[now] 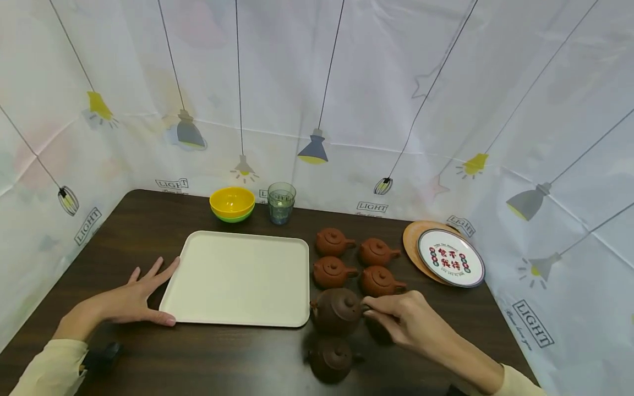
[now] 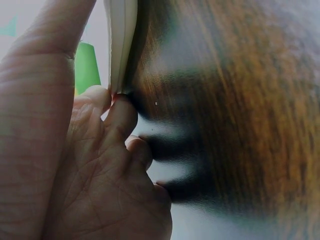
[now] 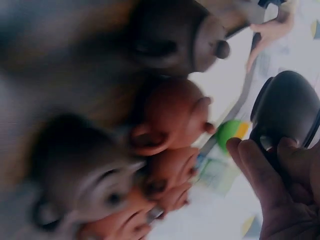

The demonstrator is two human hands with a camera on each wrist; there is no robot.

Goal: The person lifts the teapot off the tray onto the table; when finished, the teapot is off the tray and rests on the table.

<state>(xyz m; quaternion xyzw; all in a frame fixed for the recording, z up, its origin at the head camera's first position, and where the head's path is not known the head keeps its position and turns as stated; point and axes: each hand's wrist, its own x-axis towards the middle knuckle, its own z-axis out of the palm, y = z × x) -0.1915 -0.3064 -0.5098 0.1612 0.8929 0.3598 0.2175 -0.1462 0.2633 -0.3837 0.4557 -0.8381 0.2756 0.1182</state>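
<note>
My right hand [image 1: 413, 319] pinches the handle of a dark brown teapot [image 1: 337, 311], just right of the cream tray's near right corner. In the right wrist view the held teapot [image 3: 290, 107] is raised above the other teapots. A second dark teapot [image 1: 332, 360] stands nearer the front; a third [image 1: 378, 331] is mostly hidden by my right hand in the head view. Several reddish-brown teapots [image 1: 333, 272] stand in two columns beyond the held one. My left hand [image 1: 131, 297], fingers spread, touches the left edge of the tray [image 1: 235, 280], which bears nothing.
A yellow bowl [image 1: 231, 202] nested in a green one and a clear glass [image 1: 281, 203] stand behind the tray. At the back right, a white plate [image 1: 451, 258] with printed characters overlaps a round wooden board [image 1: 413, 247]. A patterned curtain [image 1: 356, 110] borders the table.
</note>
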